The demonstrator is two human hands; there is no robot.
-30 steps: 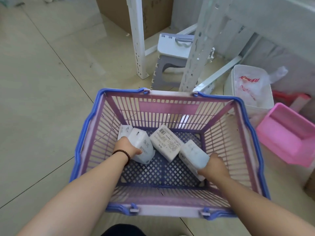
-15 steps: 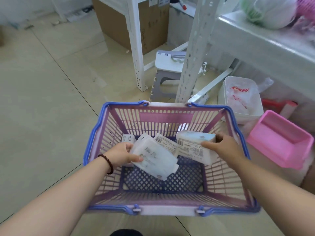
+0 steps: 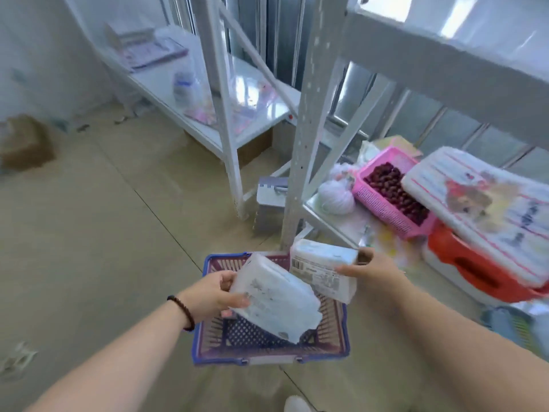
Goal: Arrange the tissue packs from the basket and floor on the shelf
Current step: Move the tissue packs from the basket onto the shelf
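Observation:
My left hand (image 3: 215, 294) grips a white tissue pack (image 3: 276, 301), held tilted above the blue and purple basket (image 3: 208, 349) on the floor. My right hand (image 3: 371, 270) holds a second white tissue pack (image 3: 323, 267) with a barcode label, up over the basket's far rim. Both packs are lifted clear of the basket. What lies on the basket's floor is mostly hidden behind the packs. The white metal shelf (image 3: 326, 209) stands just beyond, its post (image 3: 309, 129) rising right behind the basket.
On the lower shelf board sit a pink basket of dark red things (image 3: 392, 194), a white bundle (image 3: 335, 197), a large printed pack (image 3: 481, 209) and a red and white box (image 3: 472, 272). A grey folding stool (image 3: 271, 203) stands under the shelf. A second white rack (image 3: 208, 93) stands left.
Both hands have lifted their packs up out of the basket. My view has tilted up, so the shelf boards and their goods have come into sight and the basket looks smaller.

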